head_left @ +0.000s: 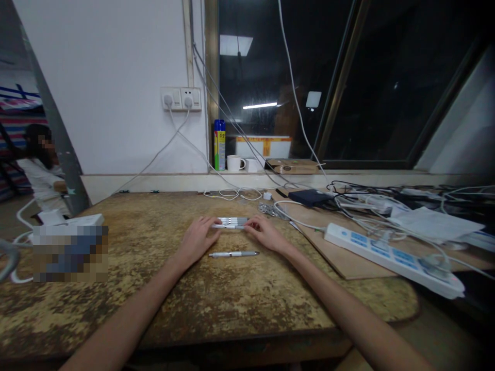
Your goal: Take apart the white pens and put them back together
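Several white-and-grey pens [233,220] lie side by side in a row on the worn wooden table [232,299]. At the row's left end, my left hand [199,237] has thumb and fingers closed about the end of the nearest pen [231,226]. My right hand [266,233] pinches the same pen at its right end. The fingertips hide both ends of the row. Closer to me, between my forearms, a single similar pen [234,254] lies apart, untouched.
A white power strip [390,260] with plugs and cables lies on a board [342,257] to the right. Tangled cords and a dark box [311,197] sit behind it. A spray can [219,147] and a mug [235,163] stand on the sill. Far left, a person [38,170] sits.
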`<state>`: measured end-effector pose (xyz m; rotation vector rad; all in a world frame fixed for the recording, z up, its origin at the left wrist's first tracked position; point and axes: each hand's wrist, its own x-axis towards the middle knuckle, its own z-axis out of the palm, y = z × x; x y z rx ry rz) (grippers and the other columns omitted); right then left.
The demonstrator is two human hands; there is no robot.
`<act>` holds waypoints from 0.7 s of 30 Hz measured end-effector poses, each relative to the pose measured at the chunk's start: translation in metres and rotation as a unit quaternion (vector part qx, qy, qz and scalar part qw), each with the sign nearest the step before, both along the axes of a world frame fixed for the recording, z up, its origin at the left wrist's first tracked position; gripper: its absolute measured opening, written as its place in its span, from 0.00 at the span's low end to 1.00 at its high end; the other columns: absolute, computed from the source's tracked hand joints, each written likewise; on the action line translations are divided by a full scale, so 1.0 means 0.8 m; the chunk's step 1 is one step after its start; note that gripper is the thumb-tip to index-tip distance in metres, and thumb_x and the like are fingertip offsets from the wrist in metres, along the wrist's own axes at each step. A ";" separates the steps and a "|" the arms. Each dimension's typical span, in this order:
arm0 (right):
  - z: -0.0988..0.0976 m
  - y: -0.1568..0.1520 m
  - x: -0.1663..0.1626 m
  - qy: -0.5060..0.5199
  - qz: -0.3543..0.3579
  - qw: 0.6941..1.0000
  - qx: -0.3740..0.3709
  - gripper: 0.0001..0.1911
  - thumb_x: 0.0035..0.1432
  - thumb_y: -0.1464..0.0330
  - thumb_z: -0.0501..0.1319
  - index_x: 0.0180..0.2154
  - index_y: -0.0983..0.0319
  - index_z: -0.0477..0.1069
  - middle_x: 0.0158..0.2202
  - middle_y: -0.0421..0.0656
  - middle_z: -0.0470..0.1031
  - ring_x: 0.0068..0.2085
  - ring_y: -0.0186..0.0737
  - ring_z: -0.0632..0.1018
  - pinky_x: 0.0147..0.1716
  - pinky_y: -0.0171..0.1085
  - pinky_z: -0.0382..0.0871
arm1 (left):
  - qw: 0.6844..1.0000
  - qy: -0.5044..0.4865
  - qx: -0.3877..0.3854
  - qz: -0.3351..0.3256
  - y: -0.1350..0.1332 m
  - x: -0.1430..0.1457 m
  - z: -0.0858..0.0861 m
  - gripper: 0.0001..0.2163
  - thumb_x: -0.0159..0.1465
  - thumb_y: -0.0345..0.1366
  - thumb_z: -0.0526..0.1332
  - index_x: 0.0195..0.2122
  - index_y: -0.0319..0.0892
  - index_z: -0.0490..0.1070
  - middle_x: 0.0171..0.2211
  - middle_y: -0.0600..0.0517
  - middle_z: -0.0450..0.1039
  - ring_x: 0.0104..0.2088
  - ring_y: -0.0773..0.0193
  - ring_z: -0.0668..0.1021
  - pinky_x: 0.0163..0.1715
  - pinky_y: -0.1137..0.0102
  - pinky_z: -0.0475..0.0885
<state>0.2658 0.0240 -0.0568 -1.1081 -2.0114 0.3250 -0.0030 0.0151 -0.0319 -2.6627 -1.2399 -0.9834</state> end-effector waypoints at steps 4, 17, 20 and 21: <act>-0.002 0.000 -0.005 0.014 0.013 1.000 -0.002 0.12 0.67 0.63 0.58 0.41 0.63 0.77 0.40 0.46 0.76 0.42 0.42 0.74 0.44 0.40 0.66 | 1.000 0.007 -0.004 -0.005 -0.006 0.010 0.002 0.09 0.71 0.39 0.57 0.49 0.46 0.73 0.48 0.50 0.78 0.49 0.53 0.75 0.52 0.59 0.67; 0.025 -0.016 -0.017 -0.148 0.004 0.989 0.027 0.16 0.73 0.64 0.50 0.42 0.64 0.74 0.44 0.49 0.79 0.44 0.43 0.75 0.46 0.38 0.64 | 0.994 0.092 -0.039 -0.050 0.005 0.019 0.018 0.16 0.74 0.45 0.50 0.49 0.43 0.74 0.49 0.46 0.77 0.49 0.54 0.76 0.52 0.62 0.68; 0.037 -0.014 -0.020 -0.202 -0.034 0.979 0.015 0.18 0.73 0.66 0.47 0.40 0.65 0.74 0.40 0.51 0.80 0.39 0.42 0.76 0.40 0.37 0.63 | 0.989 0.127 -0.061 -0.037 0.012 0.021 0.036 0.19 0.75 0.46 0.45 0.48 0.44 0.74 0.45 0.46 0.79 0.45 0.54 0.78 0.48 0.63 0.69; 0.040 -0.013 -0.020 -0.213 -0.039 0.976 0.014 0.19 0.73 0.66 0.47 0.40 0.65 0.74 0.39 0.51 0.80 0.37 0.42 0.76 0.38 0.37 0.62 | 0.988 0.139 -0.064 -0.031 0.014 0.021 0.041 0.20 0.75 0.46 0.44 0.47 0.44 0.74 0.43 0.47 0.79 0.43 0.55 0.79 0.47 0.64 0.70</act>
